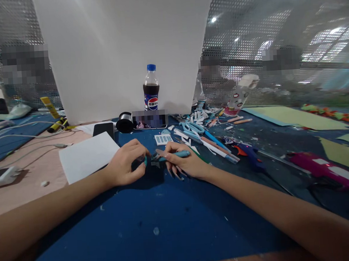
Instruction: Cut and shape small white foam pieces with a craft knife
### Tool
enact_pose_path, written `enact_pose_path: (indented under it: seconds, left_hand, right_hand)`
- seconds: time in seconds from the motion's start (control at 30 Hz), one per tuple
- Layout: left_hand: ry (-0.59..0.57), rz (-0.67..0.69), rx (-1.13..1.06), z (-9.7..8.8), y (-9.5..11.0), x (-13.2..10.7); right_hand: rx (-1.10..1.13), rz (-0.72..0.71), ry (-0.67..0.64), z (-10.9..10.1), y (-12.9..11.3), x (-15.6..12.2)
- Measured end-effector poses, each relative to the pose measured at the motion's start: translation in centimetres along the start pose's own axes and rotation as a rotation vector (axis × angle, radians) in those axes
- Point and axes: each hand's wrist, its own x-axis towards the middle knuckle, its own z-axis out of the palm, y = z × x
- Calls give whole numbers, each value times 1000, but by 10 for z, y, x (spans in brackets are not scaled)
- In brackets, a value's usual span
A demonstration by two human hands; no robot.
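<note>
Centrally, your left hand pinches a small dark piece steady on the blue mat while your right hand clasps a teal-handled tool (pliers, perhaps) against it.

Cola bottle, white sheet, scissors, glue gun

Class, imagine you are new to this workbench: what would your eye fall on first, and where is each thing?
A cola bottle stands upright at the centre back, against a big white board. Before it, on the dark blue mat, the right hand grips a teal-handled tool while the left hand curls at its tip. A bright pink tool lies far right.
</note>
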Motion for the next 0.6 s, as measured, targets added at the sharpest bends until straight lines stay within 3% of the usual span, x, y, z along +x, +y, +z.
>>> enact_pose_path:
  seconds: [0.6]
  left_hand:
    - [17, -6, 17, 0, 0, 0]
  right_hand:
    - [-25, 22, 60, -2, 4, 1]
